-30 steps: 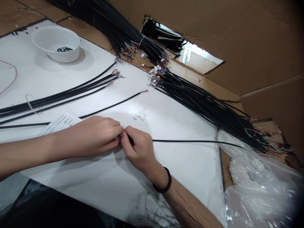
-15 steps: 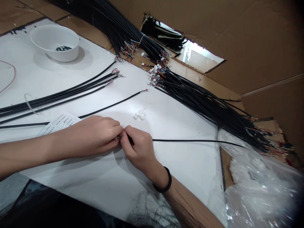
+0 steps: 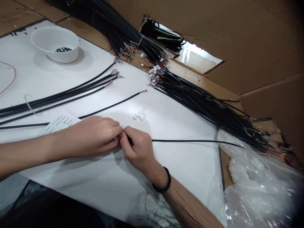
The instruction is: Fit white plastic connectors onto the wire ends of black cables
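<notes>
Both of my hands meet fingertip to fingertip over the white table. My right hand [image 3: 137, 144] is pinched around the end of a black cable [image 3: 185, 140], whose length runs out to the right from under that hand. My left hand [image 3: 104, 134] is closed too, its thumb and forefinger pressed together against the right fingertips. A bit of thin wire shows at the left fingers, but what they grip is mostly hidden. Just beyond my hands lies a small cluster of white plastic connectors [image 3: 139, 114].
A white bowl [image 3: 55, 55] with small black pieces stands at the back left. Loose black cables [image 3: 71, 88] lie at left, near a printed sheet [image 3: 61, 122]. Bundled cables with connectors [image 3: 190, 91] stretch along the cardboard at right. Clear plastic bags [image 3: 258, 186] lie at the right edge.
Almost nothing differs. Both hands keep the same pinched pose; the whole view has shifted very slightly.
</notes>
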A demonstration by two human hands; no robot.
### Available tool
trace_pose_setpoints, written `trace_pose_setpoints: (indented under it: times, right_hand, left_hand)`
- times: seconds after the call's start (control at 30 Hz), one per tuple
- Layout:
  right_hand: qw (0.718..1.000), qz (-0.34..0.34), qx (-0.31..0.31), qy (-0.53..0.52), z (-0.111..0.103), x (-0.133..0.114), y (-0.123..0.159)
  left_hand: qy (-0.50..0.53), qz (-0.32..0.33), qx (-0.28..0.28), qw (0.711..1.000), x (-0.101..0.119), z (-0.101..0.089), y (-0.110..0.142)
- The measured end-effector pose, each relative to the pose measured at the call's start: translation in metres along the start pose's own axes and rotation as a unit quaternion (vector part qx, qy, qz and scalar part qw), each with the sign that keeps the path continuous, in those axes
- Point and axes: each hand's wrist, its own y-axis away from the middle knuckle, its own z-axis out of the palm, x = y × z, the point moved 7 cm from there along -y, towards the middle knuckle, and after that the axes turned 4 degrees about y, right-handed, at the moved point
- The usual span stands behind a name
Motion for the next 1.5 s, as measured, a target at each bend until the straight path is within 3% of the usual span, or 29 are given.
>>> trace_pose_setpoints:
  times: [0.5,0.73,1.5]
  right_hand:
    - [1.000,-0.007,0.017,-0.016,-0.0025,0.0000,0.0008]
    - [0.999,-0.011,0.028,-0.029,-0.0046,0.0002,0.0021]
    - [0.999,-0.016,0.031,-0.029,-0.0042,0.0001,0.0022]
  left_hand:
    - [0.060,-0.036,0.002,0.998,-0.0019,-0.0023,-0.0010]
    - [0.048,0.001,0.040,0.998,0.0015,-0.0025,0.0002]
    - [0.026,0.028,0.059,0.998,0.0040,-0.0034,0.0005]
